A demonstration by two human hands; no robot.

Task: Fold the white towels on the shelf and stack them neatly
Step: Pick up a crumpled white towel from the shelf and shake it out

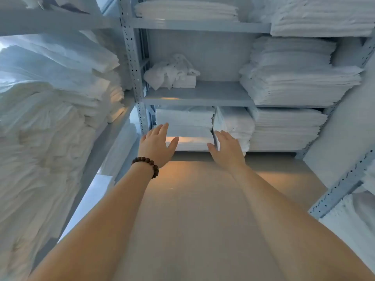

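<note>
A crumpled heap of white towels [171, 73] lies on a small folded pile at the back left of the middle shelf [203, 94]. Below it, on the bottom shelf, stands a neat stack of folded towels [184, 118] with a second stack [233, 122] beside it. My left hand [157, 145], with a bead bracelet on its wrist, reaches out with straight fingers in front of the left stack. My right hand [228, 148] is stretched out flat in front of the gap between the two stacks. Neither hand holds anything.
Tall stacks of folded white linen [294, 78] fill the right side of the shelves and the shelf above. A metal upright [133, 57] divides this rack from a left rack packed with white bedding [50, 118]. Another rack edge [341, 189] juts in at right. Bare floor [192, 199] lies below.
</note>
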